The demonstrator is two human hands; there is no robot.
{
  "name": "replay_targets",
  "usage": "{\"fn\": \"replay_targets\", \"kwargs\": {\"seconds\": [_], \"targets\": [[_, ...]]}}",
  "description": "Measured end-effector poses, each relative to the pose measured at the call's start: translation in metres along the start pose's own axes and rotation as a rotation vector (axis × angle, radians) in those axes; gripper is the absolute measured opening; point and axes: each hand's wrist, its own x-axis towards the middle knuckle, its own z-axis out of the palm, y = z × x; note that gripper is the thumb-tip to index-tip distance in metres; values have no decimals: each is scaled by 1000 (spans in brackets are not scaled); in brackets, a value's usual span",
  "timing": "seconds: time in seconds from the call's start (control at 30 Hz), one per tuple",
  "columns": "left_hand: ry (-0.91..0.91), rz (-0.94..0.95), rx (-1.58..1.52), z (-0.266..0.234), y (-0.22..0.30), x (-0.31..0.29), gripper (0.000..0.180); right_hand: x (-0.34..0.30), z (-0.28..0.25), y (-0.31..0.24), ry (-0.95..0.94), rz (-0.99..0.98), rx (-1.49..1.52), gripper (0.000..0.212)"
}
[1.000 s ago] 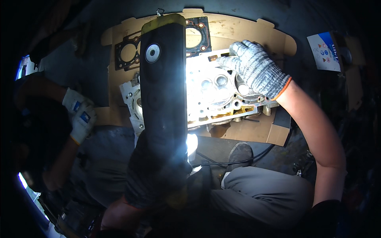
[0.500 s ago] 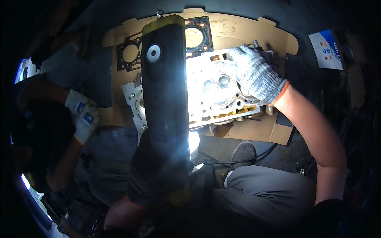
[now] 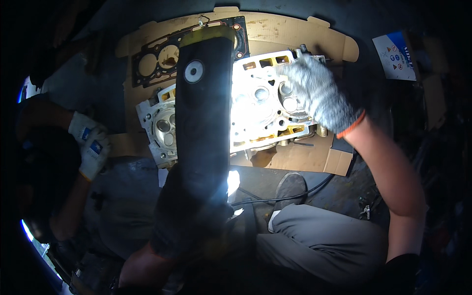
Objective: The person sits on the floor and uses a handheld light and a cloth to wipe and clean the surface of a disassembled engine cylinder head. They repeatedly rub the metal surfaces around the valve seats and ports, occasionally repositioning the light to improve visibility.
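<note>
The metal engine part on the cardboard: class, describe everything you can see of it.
The metal engine part is a long, silvery block lying slantwise on the cardboard, its right end farther from the wearer. Its upward face has round recesses holding disc-like pieces, small holes, and squarish openings, some yellow-brown inside. A dark work lamp hides a middle strip from view; beside it, glare washes out detail. The gloved right hand, blurred, covers some of its right end; contact is unclear.

lamp [image 3: 204, 118] shifted right over cylinder head [image 3: 270, 110] | right fingers [image 3: 299, 73] moved right, uncovering ports [image 3: 266, 62]
</note>
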Motion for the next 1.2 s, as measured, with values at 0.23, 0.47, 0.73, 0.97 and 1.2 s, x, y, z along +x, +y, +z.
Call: {"fn": "replay_targets", "kwargs": {"seconds": [0.23,0.47,0.73,0.97,1.2], "targets": [[-78,-23,-67,-5,0,1,53,-59,29,-5,-69,314,103,32],[-140,-55,-120,-7,7,12,57,-63,31,-15,70,207,124,27],[-184,-31,-29,-2,4,9,51,-74,44,-24,314,65,-59,25],[-149,-152,-240,-2,2,7,52,-80,49,-24,255,59,-286,25],[-78,53,-46,-3,1,9,55,-76,45,-30,198,4,-462,35]]}}
